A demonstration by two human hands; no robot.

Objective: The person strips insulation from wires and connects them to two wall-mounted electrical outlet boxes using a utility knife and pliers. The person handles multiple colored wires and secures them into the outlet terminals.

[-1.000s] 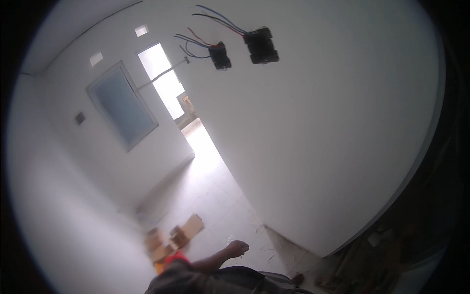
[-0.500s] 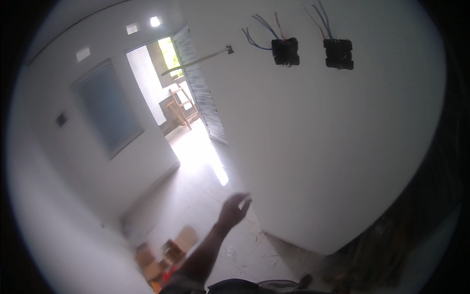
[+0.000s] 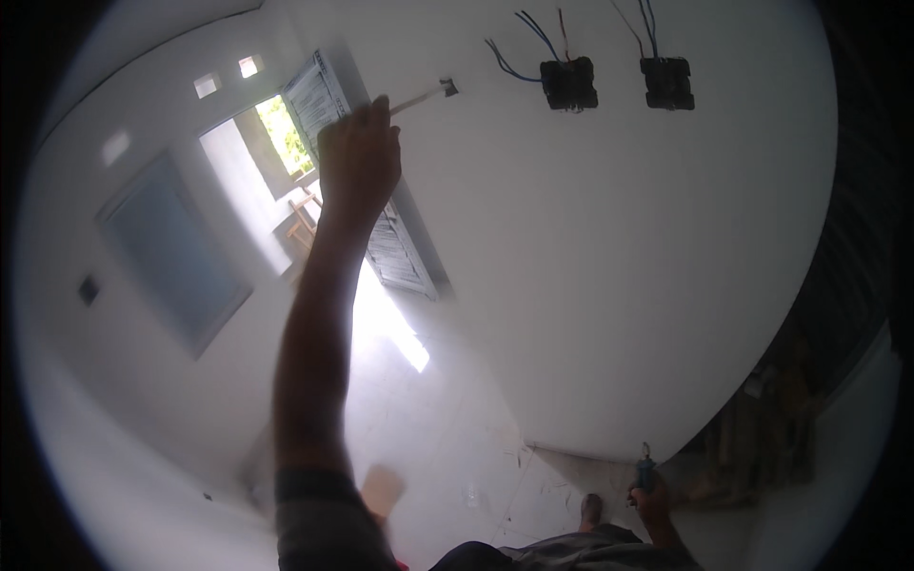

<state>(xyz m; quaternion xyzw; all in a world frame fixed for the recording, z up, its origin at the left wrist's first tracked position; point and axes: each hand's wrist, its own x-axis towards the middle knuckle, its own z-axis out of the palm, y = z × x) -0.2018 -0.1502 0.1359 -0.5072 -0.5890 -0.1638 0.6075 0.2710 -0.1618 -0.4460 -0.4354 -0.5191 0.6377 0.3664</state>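
**Left hand raised to a wall rod, right hand low with a small tool**

Hands sit far apart: the left hand (image 3: pixel 358 157) is lifted high on a straight arm, fingers curled into a fist round the near end of a thin pale rod (image 3: pixel 419 95). That rod runs up and right to a small bracket (image 3: pixel 448 88) fixed on the white wall (image 3: pixel 609 266). The right hand (image 3: pixel 651 497) hangs low at the bottom edge, closed round a small tool with a blue-green handle (image 3: pixel 645 470) whose thin tip points upward.

Largest in view is the white wall, curving across the right half. Left of it a second wall carries a pale framed panel (image 3: pixel 171 252), a small dark square (image 3: pixel 89 288) and little bright openings near the top. Between them a doorway (image 3: pixel 276 167) lets in strong light past a louvred shutter (image 3: pixel 381 238), and the light spills across the pale floor (image 3: pixel 447 419).

High on the white wall two dark wall boxes are set side by side: the left box (image 3: pixel 568 84) has blue and reddish wires (image 3: pixel 519 43) trailing out, the right box (image 3: pixel 666 83) has dark and blue wires running upward. Both are well apart from the rod.

Beyond the wall's lower right edge lies a dim, cluttered area too dark to make out. A foot (image 3: pixel 591 509) shows on the floor near the right hand.
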